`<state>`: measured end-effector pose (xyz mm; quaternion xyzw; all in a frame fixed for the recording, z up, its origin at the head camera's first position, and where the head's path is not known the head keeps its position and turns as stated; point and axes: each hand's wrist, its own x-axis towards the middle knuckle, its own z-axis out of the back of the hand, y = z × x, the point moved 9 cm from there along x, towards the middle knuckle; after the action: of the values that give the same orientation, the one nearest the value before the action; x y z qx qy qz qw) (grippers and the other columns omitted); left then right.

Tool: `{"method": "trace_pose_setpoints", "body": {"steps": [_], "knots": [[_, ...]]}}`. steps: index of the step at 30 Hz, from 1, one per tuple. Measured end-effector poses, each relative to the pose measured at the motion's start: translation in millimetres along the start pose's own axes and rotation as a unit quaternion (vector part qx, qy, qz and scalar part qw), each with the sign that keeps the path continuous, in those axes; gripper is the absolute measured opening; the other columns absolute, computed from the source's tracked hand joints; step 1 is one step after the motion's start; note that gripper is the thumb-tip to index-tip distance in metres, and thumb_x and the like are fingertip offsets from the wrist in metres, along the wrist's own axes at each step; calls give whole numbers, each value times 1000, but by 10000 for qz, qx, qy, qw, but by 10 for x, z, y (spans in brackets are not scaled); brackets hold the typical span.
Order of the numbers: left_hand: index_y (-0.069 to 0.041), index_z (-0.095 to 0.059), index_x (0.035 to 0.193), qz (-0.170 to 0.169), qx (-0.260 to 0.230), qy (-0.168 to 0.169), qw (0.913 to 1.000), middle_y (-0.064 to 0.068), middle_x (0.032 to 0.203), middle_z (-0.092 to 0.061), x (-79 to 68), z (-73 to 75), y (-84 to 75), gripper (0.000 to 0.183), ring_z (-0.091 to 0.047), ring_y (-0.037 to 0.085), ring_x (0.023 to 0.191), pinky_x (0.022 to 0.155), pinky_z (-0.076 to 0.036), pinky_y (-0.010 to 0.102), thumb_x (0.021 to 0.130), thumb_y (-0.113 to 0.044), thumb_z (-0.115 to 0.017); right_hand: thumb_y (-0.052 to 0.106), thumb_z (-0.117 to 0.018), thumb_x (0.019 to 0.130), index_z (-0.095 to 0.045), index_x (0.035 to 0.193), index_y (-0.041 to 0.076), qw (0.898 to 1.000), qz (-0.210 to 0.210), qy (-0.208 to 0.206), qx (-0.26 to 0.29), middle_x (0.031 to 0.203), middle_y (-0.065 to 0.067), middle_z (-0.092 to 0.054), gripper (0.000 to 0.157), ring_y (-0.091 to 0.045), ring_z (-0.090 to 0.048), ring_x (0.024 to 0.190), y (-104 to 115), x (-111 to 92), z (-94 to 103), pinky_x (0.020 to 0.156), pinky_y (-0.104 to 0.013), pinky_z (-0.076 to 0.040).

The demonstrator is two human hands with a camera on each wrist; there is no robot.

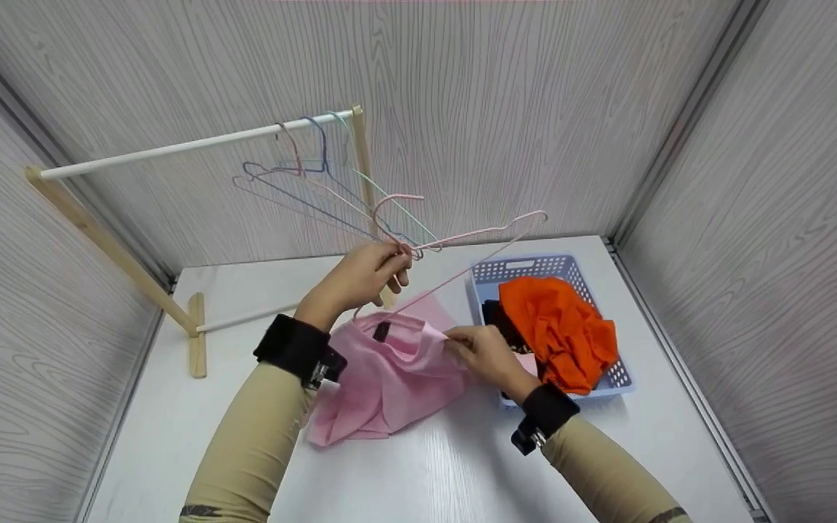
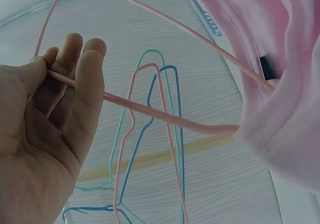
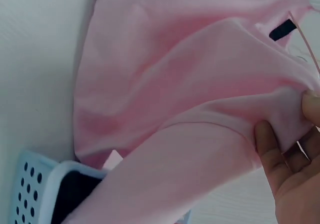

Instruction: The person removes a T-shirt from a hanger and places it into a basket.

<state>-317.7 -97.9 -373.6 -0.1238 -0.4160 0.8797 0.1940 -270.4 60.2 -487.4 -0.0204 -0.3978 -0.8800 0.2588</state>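
My left hand grips a pink wire hanger near the base of its hook, and the hanger is tilted. One end of the hanger passes into the neck opening of a pink shirt, beside a dark label. In the left wrist view the hanger's lower arm enters the pink cloth. With thumb and fingers my right hand pinches the shirt's collar on its right side. A sleeve hangs below that hand in the right wrist view, partly over the basket.
A blue perforated basket on the right holds an orange garment and dark cloth. At the back left stands a rack with a white rod and wooden posts; blue, pink and green hangers hang on it. Walls enclose the white table.
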Motion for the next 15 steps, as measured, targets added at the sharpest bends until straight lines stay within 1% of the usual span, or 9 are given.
{"method": "trace_pose_setpoints", "body": {"steps": [2,5,7,9,11,13,15], "knots": [[-7,-61,110,-23,-33,-83,10000,10,92,-67,17,3,-12,28,-68,18,79,59,-59,42,105,-28,-42,13,-66,93,-76,102,9,9994,59,346,53,93,-4,-75,14,-10,-64,77,35,-20,-146,74,-27,-57],[-7,-60,113,-133,-56,-199,9997,9,94,-69,30,11,-38,29,-70,18,82,59,-58,36,106,-28,-41,13,-64,93,-75,104,9,9963,102,842,143,94,-4,-74,15,-10,-62,78,85,-64,-342,75,-26,-55],[-7,-60,113,-233,-87,-329,9991,9,95,-69,36,27,-53,29,-71,19,82,58,-58,32,106,-27,-41,13,-63,93,-74,105,9,9938,96,1100,138,95,-3,-74,17,-10,-62,80,115,-98,-443,78,-27,-55],[-7,-60,114,-315,-171,-456,9983,10,95,-70,39,46,-59,29,-71,21,82,59,-58,33,106,-26,-41,14,-63,93,-73,109,8,9908,118,1341,139,99,-4,-74,19,-12,-63,84,155,-137,-533,82,-29,-55],[-6,-60,114,-367,-316,-572,9972,12,94,-70,45,64,-54,28,-72,22,82,59,-59,34,106,-25,-41,16,-64,93,-71,113,9,9872,25,1589,124,104,-3,-73,23,-13,-63,90,179,-169,-615,88,-31,-54],[-6,-60,115,-381,-475,-633,9961,15,95,-69,52,71,-44,28,-72,26,83,60,-59,34,106,-25,-42,18,-65,93,-70,115,10,9845,-54,1747,113,106,-3,-73,25,-13,-63,92,191,-190,-674,89,-31,-53],[-5,-58,118,-384,-624,-622,9954,17,97,-69,65,59,-37,28,-72,27,84,60,-59,32,106,-25,-41,19,-66,92,-71,114,11,9838,-96,1786,149,105,-2,-72,24,-12,-62,91,188,-197,-700,89,-30,-53]]}}
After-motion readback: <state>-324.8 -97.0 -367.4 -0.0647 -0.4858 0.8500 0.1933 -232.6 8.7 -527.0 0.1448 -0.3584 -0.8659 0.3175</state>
